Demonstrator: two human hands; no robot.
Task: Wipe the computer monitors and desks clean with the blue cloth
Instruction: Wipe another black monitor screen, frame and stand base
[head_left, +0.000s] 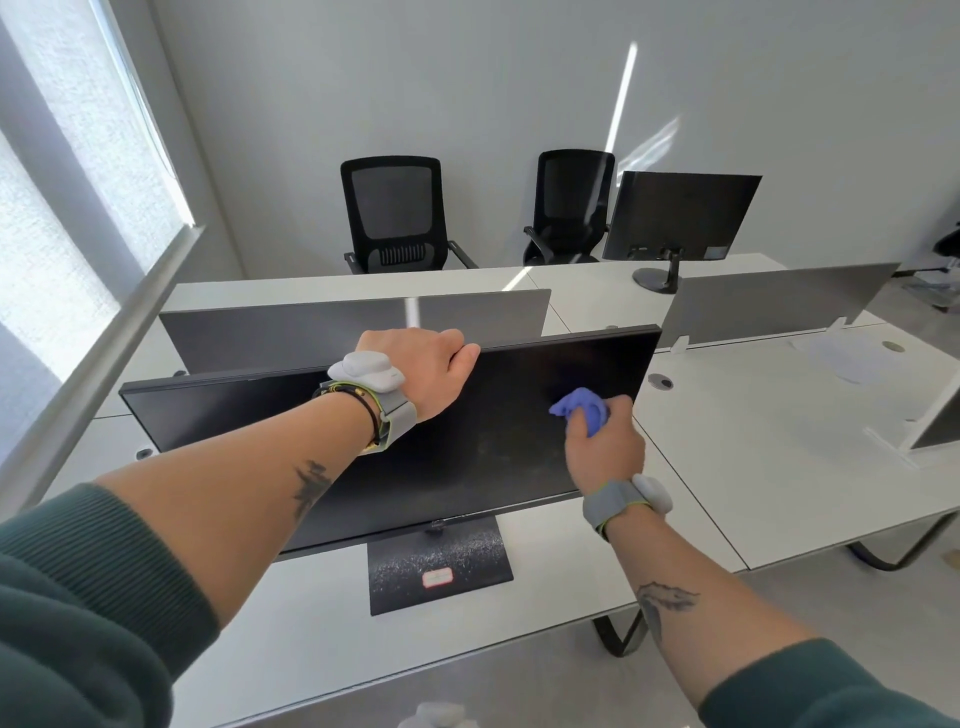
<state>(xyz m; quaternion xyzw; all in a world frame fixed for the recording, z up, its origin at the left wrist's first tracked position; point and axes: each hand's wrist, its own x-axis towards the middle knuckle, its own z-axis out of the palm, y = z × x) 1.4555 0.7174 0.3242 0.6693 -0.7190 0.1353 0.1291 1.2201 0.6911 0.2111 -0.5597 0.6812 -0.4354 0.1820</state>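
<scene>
At the near white desk (545, 613), a person's left hand (426, 371) is gripping the monitor (322, 436) top edge while the right hand (602, 441) is pressing the bunched blue cloth (582, 408) against the screen's right side, likely leaving the left side and dusty base next.

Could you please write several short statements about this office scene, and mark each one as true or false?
1. The left hand grips the top edge of the near monitor. True.
2. The right hand wipes the desk surface with the blue cloth. False: the cloth is against the near monitor's screen, towards its right side.
3. Two black chairs stand by the far wall. True.
4. The far monitor shows its screen to the camera. False: only its back shows.
5. The stand base is spotless. False: it looks speckled with dust.
</scene>
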